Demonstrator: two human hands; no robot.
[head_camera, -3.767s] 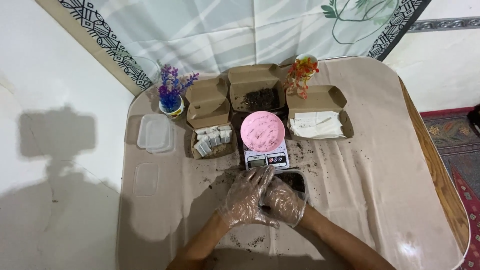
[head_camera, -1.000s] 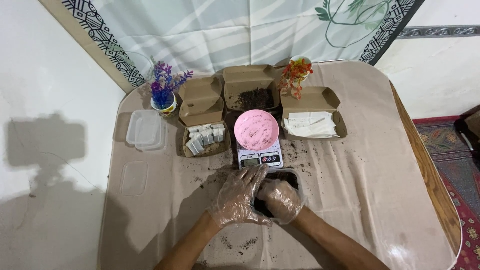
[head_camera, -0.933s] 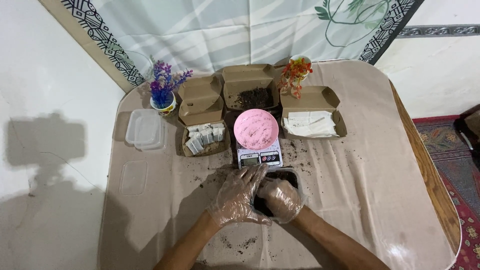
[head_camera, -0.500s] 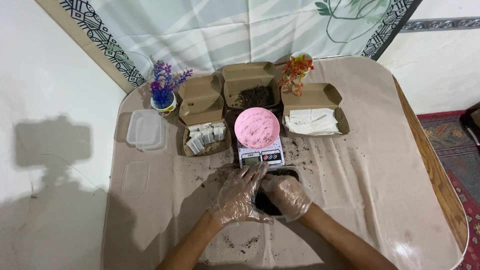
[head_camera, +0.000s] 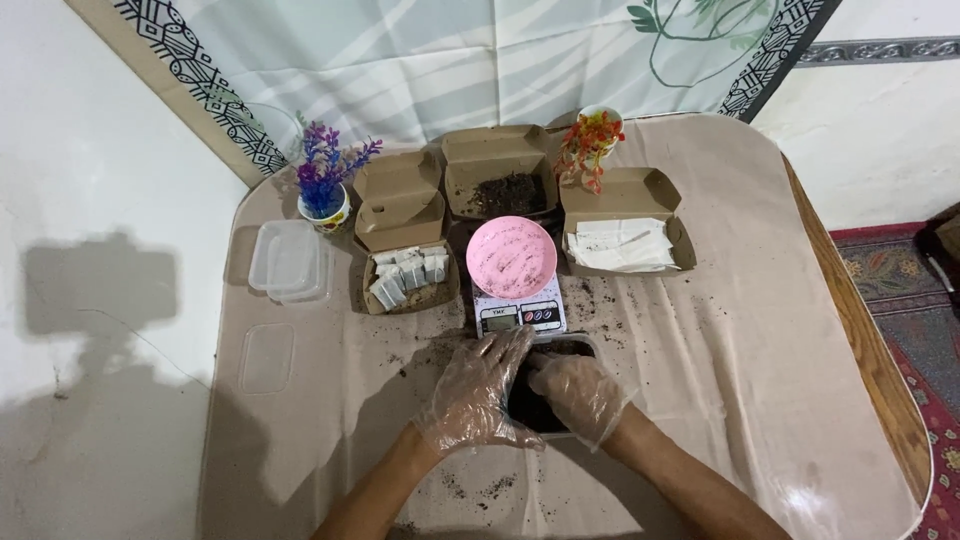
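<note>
Head view, lower middle of the frame: your left hand (head_camera: 478, 395) in a clear plastic glove lies flat with fingers (head_camera: 505, 350) spread loosely, tips reaching the top left rim of a small clear tub (head_camera: 580, 345) filled with dark soil. Your right hand (head_camera: 583, 397), gloved too, has its fingers curled and pressed together over the right side of the tub; whether they pinch any soil, cannot tell. Tub sits between both hands, mostly hidden by them, directly below the kitchen scale (head_camera: 520, 315) and touching or just beside its front edge.

Moving outward: a pink plate (head_camera: 512, 257) with soil specks rests on the scale, centre of frame. Left of it an open cardboard box (head_camera: 408, 280) holds small white sachets standing in a row. Above the plate another open cardboard box (head_camera: 505, 185) holds loose dark soil. Right of the plate a third open box (head_camera: 628, 225) holds white paper sheets. Upper left, a pot of purple flowers (head_camera: 325, 180); upper middle, a pot of orange-red flowers (head_camera: 590, 140) between the soil box and the paper box. Left side, stacked clear plastic containers (head_camera: 290, 262), and a clear lid (head_camera: 267, 358) below them. Soil crumbs scattered on the beige tablecloth (head_camera: 760, 330) around the scale and near your wrists.
</note>
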